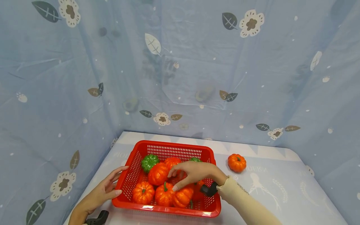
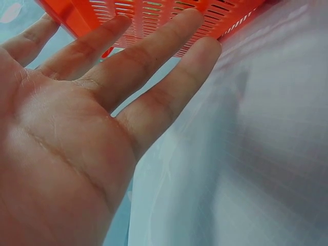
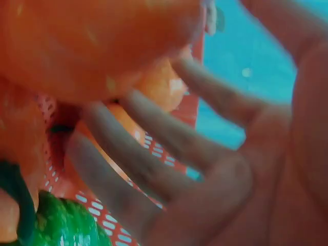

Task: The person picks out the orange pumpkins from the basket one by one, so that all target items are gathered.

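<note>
The left hand (image 1: 105, 187) and right hand (image 1: 193, 172) spread wide; the orange pumpkin (image 1: 157, 174) looks light, hard and slippery, so grab its sides.

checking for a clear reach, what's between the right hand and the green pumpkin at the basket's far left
Two orange pumpkins lie between the right hand and that green pumpkin; the head view shows it.

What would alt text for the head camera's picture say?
A person's right hand reaches among shiny, ribbed orange pumpkins and green ones in a red plastic lattice basket, left hand at its left edge. Another orange pumpkin sits outside, on the pale patterned tabletop.
</note>
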A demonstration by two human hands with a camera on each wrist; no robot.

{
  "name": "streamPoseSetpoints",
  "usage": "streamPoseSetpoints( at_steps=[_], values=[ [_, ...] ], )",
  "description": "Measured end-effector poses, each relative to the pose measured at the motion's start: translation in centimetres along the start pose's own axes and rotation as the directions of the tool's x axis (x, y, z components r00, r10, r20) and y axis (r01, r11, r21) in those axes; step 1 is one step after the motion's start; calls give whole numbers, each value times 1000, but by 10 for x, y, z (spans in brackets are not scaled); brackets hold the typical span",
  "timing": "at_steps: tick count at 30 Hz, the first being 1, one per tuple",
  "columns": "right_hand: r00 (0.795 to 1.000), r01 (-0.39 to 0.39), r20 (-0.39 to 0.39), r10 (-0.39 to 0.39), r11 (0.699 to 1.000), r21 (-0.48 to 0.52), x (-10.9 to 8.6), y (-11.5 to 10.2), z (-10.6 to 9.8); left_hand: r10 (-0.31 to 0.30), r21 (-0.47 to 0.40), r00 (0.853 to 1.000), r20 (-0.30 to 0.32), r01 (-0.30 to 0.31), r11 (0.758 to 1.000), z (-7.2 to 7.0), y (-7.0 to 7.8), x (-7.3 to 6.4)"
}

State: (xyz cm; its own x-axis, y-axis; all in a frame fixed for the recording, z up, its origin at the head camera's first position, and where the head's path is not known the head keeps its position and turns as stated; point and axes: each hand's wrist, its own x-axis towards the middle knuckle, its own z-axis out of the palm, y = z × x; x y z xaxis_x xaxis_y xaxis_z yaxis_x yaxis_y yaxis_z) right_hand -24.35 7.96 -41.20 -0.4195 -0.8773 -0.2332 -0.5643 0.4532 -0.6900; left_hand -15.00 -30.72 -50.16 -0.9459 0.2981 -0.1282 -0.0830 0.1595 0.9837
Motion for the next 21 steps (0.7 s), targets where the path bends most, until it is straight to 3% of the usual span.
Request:
streamPoseSetpoints(
  at_steps=[3,6,11,15,19,21],
  values=[
    [990,10,139,-22,996,84,-5,1,-4,-4,-9,1000,5,4,1000,0,1,-1],
    [984,10,173,-28,994,105,-6,0,-4,-3,-16,1000,13,4,1000,-1,1,-1],
    [999,26,30,-26,1000,0,-1,1,0,1,-17,1000,14,-1,1000,-2,1,-1],
    [997,46,-59,-49,998,-42,6,4,4,-9,-22,1000,3,9,1000,-1,0,0],
    [992,70,-105,-75,996,-48,8,6,7,-7,-24,1000,-3,7,1000,0,0,0],
    [993,86,-78,-85,996,1,8,6,8,-5,-23,1000,-4,5,1000,0,0,0]
  ],
)
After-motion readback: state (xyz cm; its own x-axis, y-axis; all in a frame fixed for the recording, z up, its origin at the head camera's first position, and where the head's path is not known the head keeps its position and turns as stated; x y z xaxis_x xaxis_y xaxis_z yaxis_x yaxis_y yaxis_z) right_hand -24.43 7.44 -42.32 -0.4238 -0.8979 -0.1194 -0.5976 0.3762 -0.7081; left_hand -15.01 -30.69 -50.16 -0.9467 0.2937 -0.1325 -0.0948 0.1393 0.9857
